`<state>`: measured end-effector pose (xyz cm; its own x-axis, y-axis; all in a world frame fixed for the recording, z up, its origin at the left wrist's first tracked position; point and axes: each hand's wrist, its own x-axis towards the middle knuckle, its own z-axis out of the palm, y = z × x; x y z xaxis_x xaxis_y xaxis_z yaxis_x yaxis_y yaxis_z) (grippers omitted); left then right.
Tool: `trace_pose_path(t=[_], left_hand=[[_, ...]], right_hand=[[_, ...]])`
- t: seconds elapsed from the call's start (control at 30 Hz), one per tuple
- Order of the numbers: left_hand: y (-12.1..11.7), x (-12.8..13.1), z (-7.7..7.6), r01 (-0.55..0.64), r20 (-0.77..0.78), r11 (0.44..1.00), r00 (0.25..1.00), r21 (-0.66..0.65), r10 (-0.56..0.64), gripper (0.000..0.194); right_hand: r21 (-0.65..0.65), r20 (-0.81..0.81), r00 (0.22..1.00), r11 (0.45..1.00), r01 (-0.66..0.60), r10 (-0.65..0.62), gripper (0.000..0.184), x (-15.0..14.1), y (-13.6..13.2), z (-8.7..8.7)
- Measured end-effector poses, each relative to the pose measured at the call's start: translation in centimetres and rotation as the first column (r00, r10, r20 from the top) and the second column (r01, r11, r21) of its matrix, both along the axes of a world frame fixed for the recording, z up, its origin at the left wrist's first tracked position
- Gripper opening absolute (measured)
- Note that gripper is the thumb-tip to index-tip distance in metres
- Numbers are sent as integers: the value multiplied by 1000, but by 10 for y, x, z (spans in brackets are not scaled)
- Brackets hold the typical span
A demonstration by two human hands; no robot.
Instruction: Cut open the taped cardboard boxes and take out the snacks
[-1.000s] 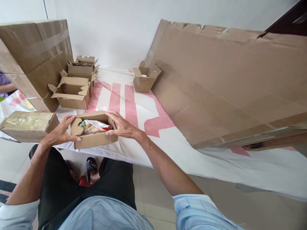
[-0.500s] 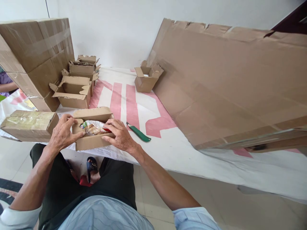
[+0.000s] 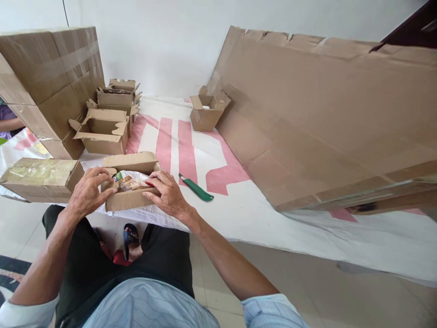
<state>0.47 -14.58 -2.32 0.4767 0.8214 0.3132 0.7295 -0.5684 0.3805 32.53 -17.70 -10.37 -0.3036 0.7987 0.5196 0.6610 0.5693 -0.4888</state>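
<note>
Small open brown cardboard box (image 3: 131,191) at the near edge of the counter (image 3: 239,214), which is covered by a white sheet with pink bands. Compared with the frame one second earlier, the far flap now stands raised behind the opening, the right hand (image 3: 167,193) has drawn back toward the near right corner, and a green-handled utility knife (image 3: 197,187), formerly hidden, lies exposed just right of the box. Inside the box, crinkled plastic food packets (image 3: 131,181) in white, green, red and brown are visible; their print is too small to read. The left hand (image 3: 89,191) grips the left end of the box, fingers curled over the side flap. The right hand rests on the right end, fingers spread flat across the rim and front wall. A tape-wrapped oblong carton (image 3: 41,178) lies just left of the box. Behind it stand several empty open cartons (image 3: 102,132), a large taped carton (image 3: 51,77) and, farther back, one single open carton (image 3: 206,113). A big flattened cardboard sheet (image 3: 324,118) leans at the right.
</note>
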Motion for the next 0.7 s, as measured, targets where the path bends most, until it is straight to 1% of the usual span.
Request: trace_pose_path(t=[0.17,0.43,0.57,0.7], left_hand=[[1,-1,1,5,-6,1000,1000,29,-5,16],[-7,1,9,11,-96,995,995,95,-2,19],[-9,2,9,21,-113,987,994,160,-3,17],[-10,4,7,55,-121,976,992,212,-30,22]], right_hand=[[-17,8,1000,1000,25,-25,29,-6,-7,2],[-19,26,1000,1000,19,-18,30,-6,-7,5],[-6,33,999,1000,22,-21,31,-6,-6,5],[-13,38,999,1000,26,-25,31,-6,-5,5]])
